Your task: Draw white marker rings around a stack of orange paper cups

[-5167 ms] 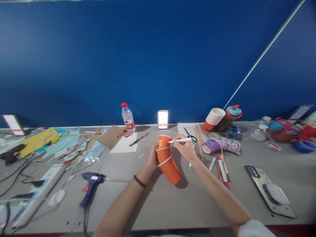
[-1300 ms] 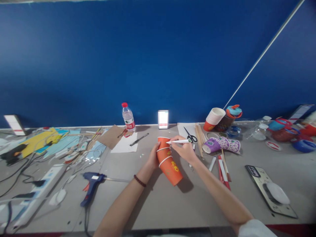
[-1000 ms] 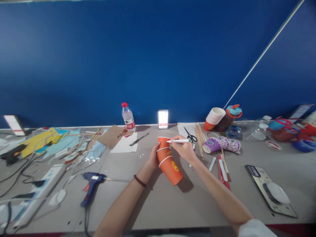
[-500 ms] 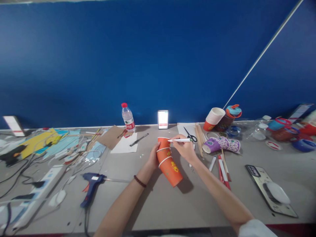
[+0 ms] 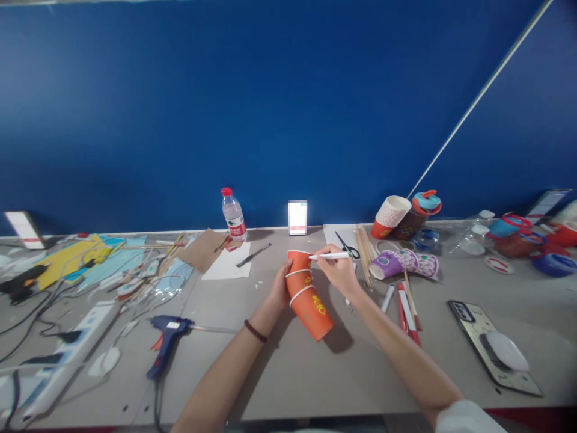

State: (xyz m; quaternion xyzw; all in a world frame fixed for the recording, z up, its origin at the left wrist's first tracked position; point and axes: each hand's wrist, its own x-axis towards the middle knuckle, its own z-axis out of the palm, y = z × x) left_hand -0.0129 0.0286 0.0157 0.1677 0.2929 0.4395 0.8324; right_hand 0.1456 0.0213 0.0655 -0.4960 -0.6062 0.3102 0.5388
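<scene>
A curved chain of orange paper cups [image 5: 313, 313] with white rims and yellow lettering is raised over the middle of the table. My left hand [image 5: 280, 285] grips its left side near the upper cups, wearing a dark bead bracelet at the wrist. Pinched in my right hand [image 5: 338, 270] is a white marker [image 5: 332, 255], its tip pointing left at the top cup's right side. Whether the tip touches the cup I cannot tell. Scissors [image 5: 349, 248] with black handles lie just beyond my right hand.
Right: purple patterned cups [image 5: 403, 263], stacked paper cups [image 5: 391, 216], wooden sticks [image 5: 364, 255], red and white markers [image 5: 408, 313], a phone [image 5: 493, 349]. Left: a blue glue gun [image 5: 169, 337], a power strip [image 5: 74, 358], tangled cables, a water bottle [image 5: 233, 216]. A blue partition [image 5: 279, 108] stands behind.
The marker's tip has shifted very slightly right along the top cup. My left hand and the cups look almost unmoved.
</scene>
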